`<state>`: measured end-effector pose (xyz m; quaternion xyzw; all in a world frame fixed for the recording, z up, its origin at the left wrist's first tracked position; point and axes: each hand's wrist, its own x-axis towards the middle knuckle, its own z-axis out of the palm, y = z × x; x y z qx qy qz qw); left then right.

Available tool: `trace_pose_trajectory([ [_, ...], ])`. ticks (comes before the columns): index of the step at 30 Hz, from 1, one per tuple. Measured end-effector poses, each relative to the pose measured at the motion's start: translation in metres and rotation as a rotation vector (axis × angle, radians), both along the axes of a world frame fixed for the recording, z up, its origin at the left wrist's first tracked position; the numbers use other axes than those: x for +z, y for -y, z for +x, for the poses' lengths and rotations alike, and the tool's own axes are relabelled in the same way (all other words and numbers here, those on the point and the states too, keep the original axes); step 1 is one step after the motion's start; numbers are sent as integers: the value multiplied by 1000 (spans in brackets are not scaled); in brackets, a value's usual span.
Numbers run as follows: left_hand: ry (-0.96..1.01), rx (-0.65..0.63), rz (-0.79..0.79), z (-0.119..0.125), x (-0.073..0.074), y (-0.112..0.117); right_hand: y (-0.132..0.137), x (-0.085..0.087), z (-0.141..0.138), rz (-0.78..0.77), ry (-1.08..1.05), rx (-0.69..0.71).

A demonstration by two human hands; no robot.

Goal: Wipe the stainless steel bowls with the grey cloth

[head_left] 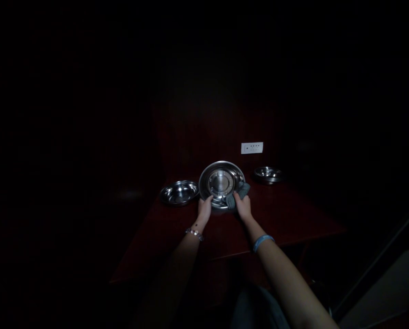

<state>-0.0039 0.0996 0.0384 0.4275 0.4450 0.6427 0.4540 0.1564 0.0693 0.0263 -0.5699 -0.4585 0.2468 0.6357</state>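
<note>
A shiny round steel bowl is tilted up in front of me, its hollow side facing my way. My left hand is closed on the bowl's lower left rim, thumb on the inside. At the lower right rim, my right hand grips a grey-green cloth against the bowl. Part of the cloth lies over the inner wall, and the fingers behind the rim are hidden.
Another steel bowl rests at the left of the dark red table. Further back on the right sits what looks like a stack of steel bowls. A white socket plate is on the back wall. The surroundings are very dark.
</note>
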Motion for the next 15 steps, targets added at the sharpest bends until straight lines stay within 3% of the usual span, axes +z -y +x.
trace_pose_trajectory([
  [7,-5,71,-26,-3,-3,-5,5,3,2,-10,94,-162],
  [15,18,-154,33,2,-1,0,2,2,3,-17,109,-220],
])
